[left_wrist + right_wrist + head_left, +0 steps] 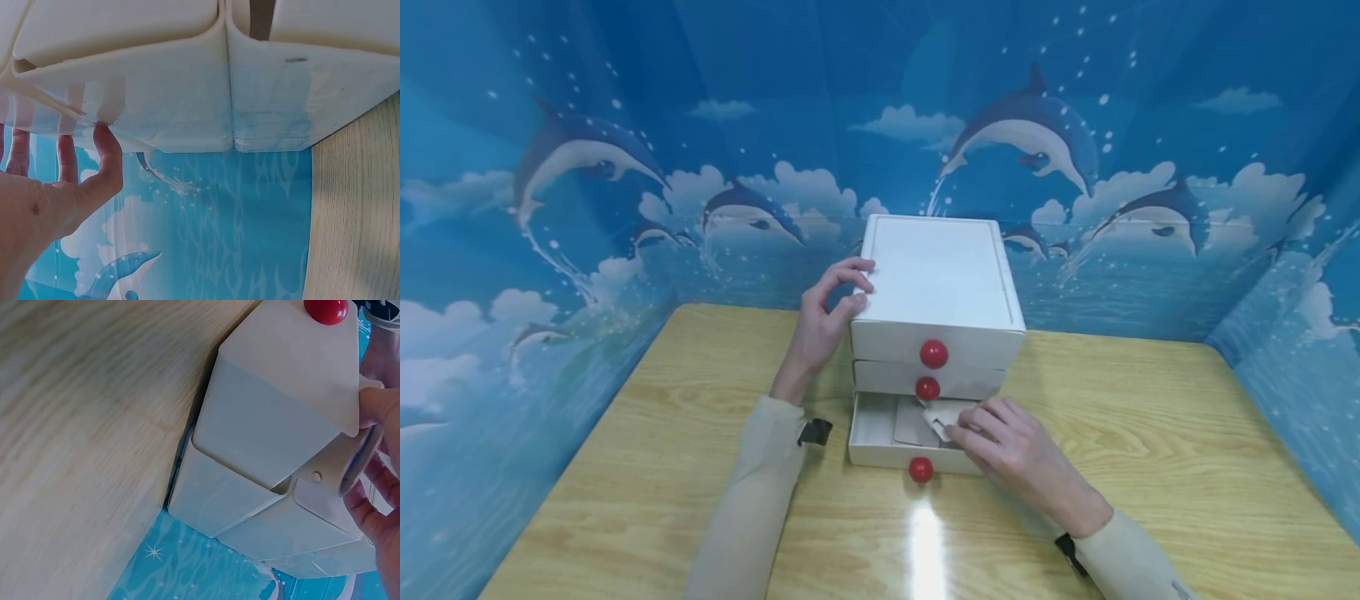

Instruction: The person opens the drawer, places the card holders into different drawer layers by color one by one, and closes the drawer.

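Note:
A white drawer unit (936, 275) with red ball knobs stands on the table, its bottom drawer (880, 455) pulled out. My left hand (823, 321) rests its fingertips on the unit's left top edge and side; the left wrist view shows the thumb (107, 150) against that side wall. Over the right part of the drawer, my right hand (1018, 446) pinches a small white piece (938, 419) with a dark mark. Its kind is not clear, as the fingers partly hide it. A flat greyish card-like sheet (912, 423) lies in the drawer beneath it.
The upper drawers, with their red knobs (933, 354), are closed. Light wooden table (1150, 450) surrounds the unit. A blue dolphin-printed curtain (820, 100) hangs behind and at both sides.

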### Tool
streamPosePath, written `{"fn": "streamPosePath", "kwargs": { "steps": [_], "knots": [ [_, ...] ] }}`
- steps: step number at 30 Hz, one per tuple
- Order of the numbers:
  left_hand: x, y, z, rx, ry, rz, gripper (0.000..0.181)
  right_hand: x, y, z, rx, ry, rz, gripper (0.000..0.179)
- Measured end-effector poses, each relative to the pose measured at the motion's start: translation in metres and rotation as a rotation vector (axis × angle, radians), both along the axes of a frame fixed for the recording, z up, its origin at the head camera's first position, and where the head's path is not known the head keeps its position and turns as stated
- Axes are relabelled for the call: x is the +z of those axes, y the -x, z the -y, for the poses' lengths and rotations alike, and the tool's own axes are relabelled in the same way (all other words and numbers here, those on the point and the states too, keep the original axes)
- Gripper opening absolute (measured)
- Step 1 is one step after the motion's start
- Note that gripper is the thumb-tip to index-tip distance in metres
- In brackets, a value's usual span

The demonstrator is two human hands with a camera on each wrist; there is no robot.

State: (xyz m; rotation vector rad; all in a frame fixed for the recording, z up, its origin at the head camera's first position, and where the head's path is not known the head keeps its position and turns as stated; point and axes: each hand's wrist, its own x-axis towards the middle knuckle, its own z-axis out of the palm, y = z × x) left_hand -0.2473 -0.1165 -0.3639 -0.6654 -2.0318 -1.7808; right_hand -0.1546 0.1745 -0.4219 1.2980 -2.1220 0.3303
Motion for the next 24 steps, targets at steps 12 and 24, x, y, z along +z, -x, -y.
{"fn": "streamPosePath", "kwargs": {
  "steps": [12,24],
  "knots": [
    [0.0002,0.0003,-0.0004,0.0,-0.002,0.005,0.024,0.0006,-0.0007,-0.0001,-0.023,-0.015,0.051,0.026],
    [0.0007,-0.0002,-0.0008,-0.001,-0.002,0.002,0.025,-0.0026,-0.0005,-0.0015,-0.005,-0.007,0.06,0.02]
  ]
}}
